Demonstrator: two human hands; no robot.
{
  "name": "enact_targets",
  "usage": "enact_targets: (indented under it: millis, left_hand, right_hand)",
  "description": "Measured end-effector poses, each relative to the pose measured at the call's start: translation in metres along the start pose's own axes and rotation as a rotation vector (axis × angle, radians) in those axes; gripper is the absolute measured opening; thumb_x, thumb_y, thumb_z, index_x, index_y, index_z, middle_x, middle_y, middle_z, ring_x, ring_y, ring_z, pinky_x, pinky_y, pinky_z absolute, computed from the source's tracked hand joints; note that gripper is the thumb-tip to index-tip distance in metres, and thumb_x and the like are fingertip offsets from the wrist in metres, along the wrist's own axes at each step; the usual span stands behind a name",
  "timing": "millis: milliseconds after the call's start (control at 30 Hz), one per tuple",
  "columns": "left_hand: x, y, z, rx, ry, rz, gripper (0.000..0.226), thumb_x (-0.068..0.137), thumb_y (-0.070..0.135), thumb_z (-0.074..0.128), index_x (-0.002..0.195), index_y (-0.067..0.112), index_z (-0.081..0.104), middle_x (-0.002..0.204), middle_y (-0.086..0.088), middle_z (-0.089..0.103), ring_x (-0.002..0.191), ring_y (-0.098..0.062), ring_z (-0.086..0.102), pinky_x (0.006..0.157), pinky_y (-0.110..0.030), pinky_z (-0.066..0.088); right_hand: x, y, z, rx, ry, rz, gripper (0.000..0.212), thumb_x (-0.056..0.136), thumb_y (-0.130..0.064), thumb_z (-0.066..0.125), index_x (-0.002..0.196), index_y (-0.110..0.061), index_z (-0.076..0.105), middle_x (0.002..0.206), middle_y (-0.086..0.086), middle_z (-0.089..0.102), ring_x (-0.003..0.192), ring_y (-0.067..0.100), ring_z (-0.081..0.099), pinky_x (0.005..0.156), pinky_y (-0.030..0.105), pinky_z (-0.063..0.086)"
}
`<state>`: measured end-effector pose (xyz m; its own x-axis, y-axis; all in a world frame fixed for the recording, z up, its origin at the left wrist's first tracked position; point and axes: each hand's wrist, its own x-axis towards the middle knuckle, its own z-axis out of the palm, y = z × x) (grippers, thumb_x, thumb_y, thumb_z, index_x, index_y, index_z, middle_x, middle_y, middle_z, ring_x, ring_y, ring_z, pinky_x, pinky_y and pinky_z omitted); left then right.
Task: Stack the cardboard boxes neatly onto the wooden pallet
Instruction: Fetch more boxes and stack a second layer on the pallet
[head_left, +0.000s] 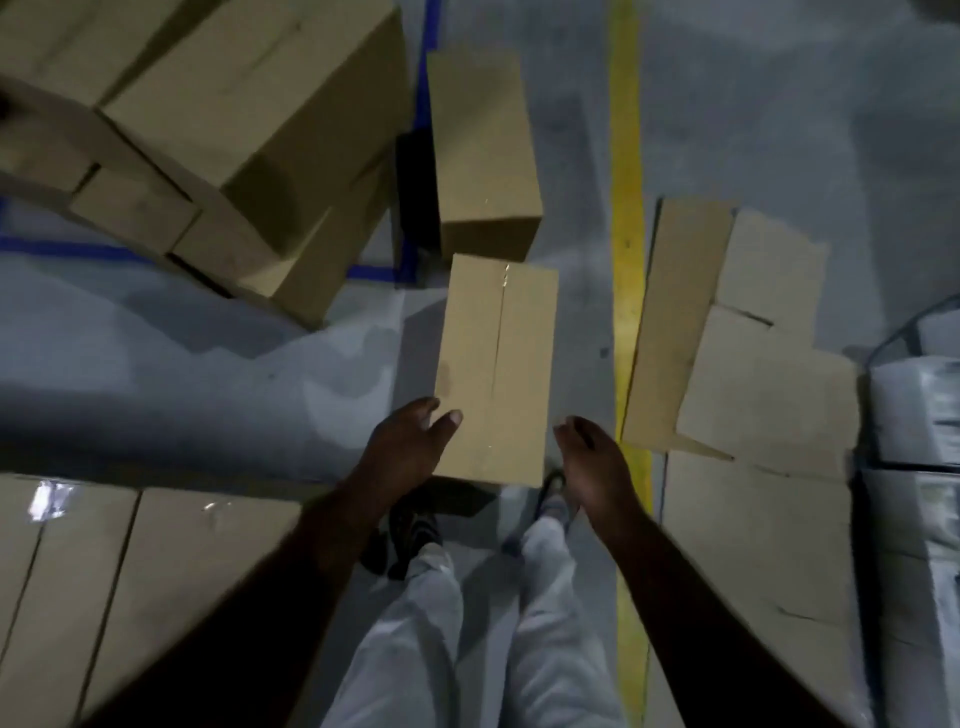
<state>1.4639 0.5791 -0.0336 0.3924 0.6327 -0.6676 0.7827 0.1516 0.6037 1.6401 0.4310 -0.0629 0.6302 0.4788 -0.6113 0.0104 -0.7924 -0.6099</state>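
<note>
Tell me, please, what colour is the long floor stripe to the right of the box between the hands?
Yellow; the floor stripe shows clearly in the head view.

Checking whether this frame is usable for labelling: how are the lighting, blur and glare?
Head view: dim overall; left hand, right hand and forearms dark and soft-edged; glare spots on the taped brown cardboard box between them; wide-angle bending along the yellow floor line.

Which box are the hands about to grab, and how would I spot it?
Find the yellow line painted down the grey floor. Just left of it, in front of the person's feet, sits a long narrow box with a seam down its top. Unlike the other boxes, it has a left hand and right hand at its near end.
</note>
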Motion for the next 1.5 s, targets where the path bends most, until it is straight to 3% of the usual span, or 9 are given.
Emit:
enact_targets:
  millis: [133,300,433,567,733,967,1100,1333,1500]
  left_hand:
    - [0.127,-0.023,0.040,0.065,-0.005,-0.039,0.062,0.096,0.055,0.048,0.145,0.016,0.045,0.151,-0.003,0.043,0.134,-0.021,0.045,0.112,-0.031,0.034]
    - [0.272,-0.082,0.091,0.132,0.046,-0.149,0.067,0.097,0.052,0.050,0.150,0.013,0.036,0.155,-0.008,0.036,0.141,-0.025,0.036,0.115,-0.034,0.029]
    - [0.341,-0.132,0.131,0.116,0.098,-0.173,0.086,0.093,0.042,0.063,0.157,0.016,0.012,0.156,-0.011,0.029,0.143,-0.028,0.030,0.108,-0.024,0.027]
    - [0.350,-0.145,0.157,0.082,0.096,-0.140,0.105,0.089,0.032,0.070,0.156,0.021,-0.010,0.158,-0.005,0.025,0.142,-0.021,0.029,0.109,-0.034,0.031]
    - [0.305,-0.113,0.137,0.170,0.049,-0.112,0.101,0.087,0.057,0.061,0.152,0.040,-0.014,0.149,-0.009,0.037,0.132,-0.032,0.043,0.106,-0.052,0.043]
    - [0.160,-0.001,0.047,0.181,0.094,-0.105,0.084,0.089,0.069,0.047,0.153,0.046,-0.003,0.141,-0.013,0.038,0.128,-0.034,0.043,0.100,-0.040,0.038]
    - [0.048,0.077,-0.028,0.113,0.210,-0.038,0.085,0.089,0.067,0.049,0.154,0.043,-0.001,0.142,-0.010,0.042,0.126,-0.030,0.045,0.093,-0.032,0.035]
    - [-0.114,0.159,-0.124,0.144,0.521,0.057,0.077,0.090,0.068,0.047,0.153,0.036,0.015,0.129,-0.009,0.059,0.101,-0.019,0.056,0.081,-0.025,0.036]
    - [-0.178,0.167,-0.160,0.107,0.705,0.010,0.082,0.089,0.069,0.047,0.154,0.032,0.014,0.139,-0.008,0.054,0.117,-0.023,0.057,0.082,-0.026,0.039]
  right_hand:
    - [0.128,0.028,0.053,-0.096,-0.025,0.089,0.077,0.072,-0.087,0.036,0.099,-0.019,0.062,0.102,0.005,0.064,0.107,0.027,0.062,0.089,0.036,0.043]
    - [0.269,0.085,0.108,-0.212,-0.029,0.013,0.051,0.098,-0.038,0.057,0.140,-0.008,0.052,0.144,0.018,0.051,0.131,0.035,0.048,0.105,0.036,0.037]
    - [0.327,0.143,0.142,-0.215,-0.168,0.048,0.085,0.087,-0.051,0.064,0.157,-0.028,0.021,0.137,0.014,0.049,0.116,0.029,0.057,0.089,0.033,0.053]
    - [0.331,0.169,0.151,-0.254,-0.198,-0.020,0.103,0.082,-0.058,0.067,0.156,-0.041,-0.003,0.134,0.019,0.043,0.113,0.029,0.054,0.101,0.039,0.048]
    - [0.298,0.137,0.104,-0.287,-0.160,-0.025,0.096,0.072,-0.075,0.058,0.147,-0.060,0.000,0.126,0.012,0.052,0.122,0.037,0.055,0.103,0.043,0.047]
    - [0.185,-0.011,-0.004,-0.499,-0.072,-0.182,0.095,0.076,-0.081,0.054,0.154,-0.048,0.013,0.130,0.015,0.054,0.122,0.035,0.055,0.094,0.037,0.048]
    - [0.105,-0.113,-0.077,-0.558,-0.136,-0.348,0.105,0.062,-0.097,0.036,0.153,-0.052,0.009,0.146,0.006,0.048,0.129,0.031,0.049,0.095,0.034,0.043]
    - [-0.007,-0.255,-0.144,-0.587,-0.177,-0.663,0.097,0.069,-0.093,0.044,0.152,-0.053,0.011,0.149,0.000,0.045,0.131,0.025,0.047,0.090,0.030,0.040]
    - [-0.046,-0.325,-0.138,-0.619,-0.271,-0.844,0.106,0.062,-0.098,0.040,0.152,-0.052,0.009,0.153,0.003,0.041,0.134,0.026,0.046,0.102,0.033,0.041]
